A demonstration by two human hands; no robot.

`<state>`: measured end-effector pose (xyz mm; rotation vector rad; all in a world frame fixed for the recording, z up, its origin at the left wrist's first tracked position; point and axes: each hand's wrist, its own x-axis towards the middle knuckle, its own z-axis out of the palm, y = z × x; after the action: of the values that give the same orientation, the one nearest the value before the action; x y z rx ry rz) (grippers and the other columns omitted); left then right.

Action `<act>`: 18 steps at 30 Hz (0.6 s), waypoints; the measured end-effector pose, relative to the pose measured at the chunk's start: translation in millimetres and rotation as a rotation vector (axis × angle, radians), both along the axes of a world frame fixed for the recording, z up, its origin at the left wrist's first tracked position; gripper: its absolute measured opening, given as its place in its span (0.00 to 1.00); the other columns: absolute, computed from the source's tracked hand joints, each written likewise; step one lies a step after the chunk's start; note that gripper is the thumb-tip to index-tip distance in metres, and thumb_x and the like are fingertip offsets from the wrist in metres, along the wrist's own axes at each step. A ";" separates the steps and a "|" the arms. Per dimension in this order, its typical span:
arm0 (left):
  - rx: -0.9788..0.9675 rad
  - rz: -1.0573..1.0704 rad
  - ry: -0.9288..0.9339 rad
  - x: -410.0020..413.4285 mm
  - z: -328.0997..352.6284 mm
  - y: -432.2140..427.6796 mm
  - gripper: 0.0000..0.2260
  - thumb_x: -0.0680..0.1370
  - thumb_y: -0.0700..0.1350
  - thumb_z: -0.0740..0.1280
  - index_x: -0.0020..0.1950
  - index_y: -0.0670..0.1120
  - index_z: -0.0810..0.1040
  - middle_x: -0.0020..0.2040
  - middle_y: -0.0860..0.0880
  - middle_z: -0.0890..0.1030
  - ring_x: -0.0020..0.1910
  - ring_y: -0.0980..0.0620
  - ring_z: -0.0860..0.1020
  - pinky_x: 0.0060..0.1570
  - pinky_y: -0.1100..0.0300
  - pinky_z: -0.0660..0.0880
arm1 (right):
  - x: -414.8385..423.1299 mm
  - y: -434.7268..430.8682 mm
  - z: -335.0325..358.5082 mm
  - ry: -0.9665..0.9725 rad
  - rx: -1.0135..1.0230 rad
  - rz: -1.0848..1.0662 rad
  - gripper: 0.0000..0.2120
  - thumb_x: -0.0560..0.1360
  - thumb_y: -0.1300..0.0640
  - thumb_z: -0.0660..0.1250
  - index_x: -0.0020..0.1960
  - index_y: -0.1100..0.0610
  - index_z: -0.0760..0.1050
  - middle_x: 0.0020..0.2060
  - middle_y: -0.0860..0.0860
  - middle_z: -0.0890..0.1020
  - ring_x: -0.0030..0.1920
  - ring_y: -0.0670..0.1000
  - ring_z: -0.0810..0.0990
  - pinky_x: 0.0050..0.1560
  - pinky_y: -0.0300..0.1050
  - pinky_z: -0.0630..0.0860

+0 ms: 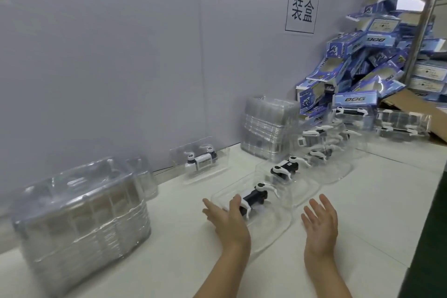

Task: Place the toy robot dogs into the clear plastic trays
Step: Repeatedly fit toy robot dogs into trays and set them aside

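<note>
Clear plastic forms the nearest tray point(273, 230), taken here as the reference. At its left rim the left hand point(227, 221) is spread with straight fingers and nothing clasped. Its thumb is laid against the near end of the toy dog point(252, 198) seated inside that tray. Just right of the tray the right hand point(319, 222) is held loose and empty. The dog's long axis runs away and rightward, so the left hand is judged nearer. Beyond the tray a second dog point(284, 169) is seated in an overlapping tray. Bare tabletop point(387, 191) is left to its right, and a wrapped tray stack point(82, 220) is set well to its left.
</note>
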<state>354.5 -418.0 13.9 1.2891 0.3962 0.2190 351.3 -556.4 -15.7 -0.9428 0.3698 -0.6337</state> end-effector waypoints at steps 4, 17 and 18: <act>0.116 0.057 -0.207 -37.6 -5.5 38.4 0.32 0.80 0.44 0.65 0.78 0.59 0.50 0.80 0.57 0.46 0.77 0.62 0.45 0.73 0.59 0.48 | -12.4 12.6 1.5 -0.077 -0.312 -0.035 0.16 0.79 0.64 0.60 0.64 0.52 0.69 0.67 0.56 0.74 0.65 0.52 0.72 0.66 0.45 0.67; 0.567 0.502 -0.167 -90.1 -18.8 294.7 0.57 0.56 0.49 0.84 0.78 0.49 0.55 0.76 0.50 0.55 0.75 0.56 0.55 0.71 0.59 0.57 | -35.7 236.0 95.8 -0.643 -1.384 0.523 0.19 0.71 0.50 0.73 0.61 0.52 0.77 0.62 0.52 0.74 0.64 0.48 0.69 0.68 0.39 0.63; 0.551 0.428 -0.145 -89.1 -20.6 300.0 0.59 0.55 0.52 0.83 0.78 0.51 0.53 0.77 0.52 0.56 0.75 0.57 0.55 0.71 0.59 0.58 | -28.6 252.1 100.0 -0.635 -1.495 0.570 0.22 0.72 0.49 0.73 0.64 0.51 0.76 0.66 0.52 0.73 0.67 0.50 0.68 0.70 0.46 0.64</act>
<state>265.3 -118.0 -6.8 1.7029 0.5051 0.8231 322.7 -304.4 84.3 -2.0368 -1.0922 -0.5785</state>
